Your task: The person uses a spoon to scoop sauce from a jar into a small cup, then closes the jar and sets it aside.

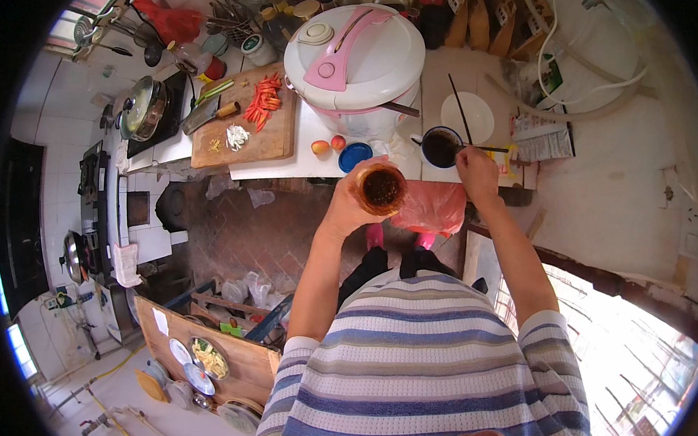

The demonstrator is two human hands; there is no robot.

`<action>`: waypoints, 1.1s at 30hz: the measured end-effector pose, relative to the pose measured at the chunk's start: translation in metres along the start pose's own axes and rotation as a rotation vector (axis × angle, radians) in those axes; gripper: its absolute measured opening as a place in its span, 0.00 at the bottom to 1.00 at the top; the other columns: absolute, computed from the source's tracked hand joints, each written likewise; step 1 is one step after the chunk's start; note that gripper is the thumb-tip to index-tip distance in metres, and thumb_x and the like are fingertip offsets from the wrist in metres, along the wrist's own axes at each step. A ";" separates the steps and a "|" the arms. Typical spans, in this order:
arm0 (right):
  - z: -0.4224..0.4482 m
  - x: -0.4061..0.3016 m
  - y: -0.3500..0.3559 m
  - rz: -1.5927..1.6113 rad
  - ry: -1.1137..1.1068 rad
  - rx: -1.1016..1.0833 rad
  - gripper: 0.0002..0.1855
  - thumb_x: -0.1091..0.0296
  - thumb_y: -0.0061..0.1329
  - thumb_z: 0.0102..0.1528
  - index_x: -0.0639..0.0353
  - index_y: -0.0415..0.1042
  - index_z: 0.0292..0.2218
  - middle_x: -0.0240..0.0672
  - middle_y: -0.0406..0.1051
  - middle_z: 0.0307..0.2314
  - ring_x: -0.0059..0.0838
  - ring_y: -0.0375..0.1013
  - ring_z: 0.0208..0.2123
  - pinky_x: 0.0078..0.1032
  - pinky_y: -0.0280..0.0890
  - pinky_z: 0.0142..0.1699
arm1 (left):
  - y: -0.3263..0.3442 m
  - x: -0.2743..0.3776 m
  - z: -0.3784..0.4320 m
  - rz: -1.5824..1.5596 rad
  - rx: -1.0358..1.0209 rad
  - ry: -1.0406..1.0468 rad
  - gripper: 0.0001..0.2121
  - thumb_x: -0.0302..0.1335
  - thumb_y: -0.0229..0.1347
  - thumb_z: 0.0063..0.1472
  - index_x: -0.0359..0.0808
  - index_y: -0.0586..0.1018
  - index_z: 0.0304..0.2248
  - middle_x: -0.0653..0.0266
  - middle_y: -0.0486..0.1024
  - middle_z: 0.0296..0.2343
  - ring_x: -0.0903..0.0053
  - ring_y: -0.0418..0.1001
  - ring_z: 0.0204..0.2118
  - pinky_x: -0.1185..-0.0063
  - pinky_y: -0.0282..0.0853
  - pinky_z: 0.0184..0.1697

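Observation:
My left hand is closed around an open jar of dark reddish-brown sauce, held in front of the counter's edge. A blue lid lies on the counter just behind it. My right hand is at the rim of a small enamel mug holding something dark, and its fingers grip a dark chopstick that lies across the rim. A second chopstick rests over a white plate behind the mug.
A white and pink rice cooker stands behind the jar. Left of it, a wooden cutting board bears a cleaver, red pepper strips and chopped white pieces. Two small reddish fruits lie beside the board. A lidded pan stands farther left.

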State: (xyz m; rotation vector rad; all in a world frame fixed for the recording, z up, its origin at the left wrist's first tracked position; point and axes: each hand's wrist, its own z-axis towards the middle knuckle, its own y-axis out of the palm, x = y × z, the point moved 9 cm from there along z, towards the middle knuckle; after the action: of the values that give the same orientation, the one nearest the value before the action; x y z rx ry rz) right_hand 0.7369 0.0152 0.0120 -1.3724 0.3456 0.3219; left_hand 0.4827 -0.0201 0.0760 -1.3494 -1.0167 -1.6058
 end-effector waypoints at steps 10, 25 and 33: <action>-0.002 -0.015 -0.009 0.046 -0.147 0.033 0.05 0.74 0.48 0.50 0.62 0.72 0.31 0.45 0.72 0.32 0.44 0.72 0.36 0.34 0.67 0.40 | 0.006 0.022 -0.001 0.135 0.046 0.110 0.32 0.23 0.70 0.35 0.35 0.73 0.45 0.64 0.72 0.44 0.73 0.66 0.51 0.76 0.57 0.57; 0.005 -0.016 -0.008 0.115 -0.236 0.070 0.03 0.74 0.48 0.51 0.62 0.70 0.30 0.44 0.71 0.27 0.46 0.71 0.32 0.36 0.66 0.37 | -0.011 0.011 -0.011 0.082 0.211 -0.049 0.33 0.19 0.67 0.37 0.31 0.70 0.47 0.65 0.74 0.40 0.80 0.71 0.43 0.79 0.64 0.51; 0.008 -0.017 -0.032 0.084 -0.142 0.094 0.04 0.74 0.48 0.51 0.62 0.70 0.31 0.44 0.71 0.27 0.46 0.71 0.33 0.35 0.66 0.38 | -0.021 -0.004 -0.022 -0.039 0.268 -0.120 0.33 0.19 0.67 0.37 0.30 0.70 0.47 0.65 0.74 0.39 0.79 0.71 0.42 0.79 0.64 0.51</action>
State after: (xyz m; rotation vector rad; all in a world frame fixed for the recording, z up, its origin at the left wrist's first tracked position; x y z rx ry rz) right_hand 0.7349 0.0170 0.0487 -1.2377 0.2972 0.4648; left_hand 0.4560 -0.0328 0.0679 -1.2597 -1.2872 -1.3718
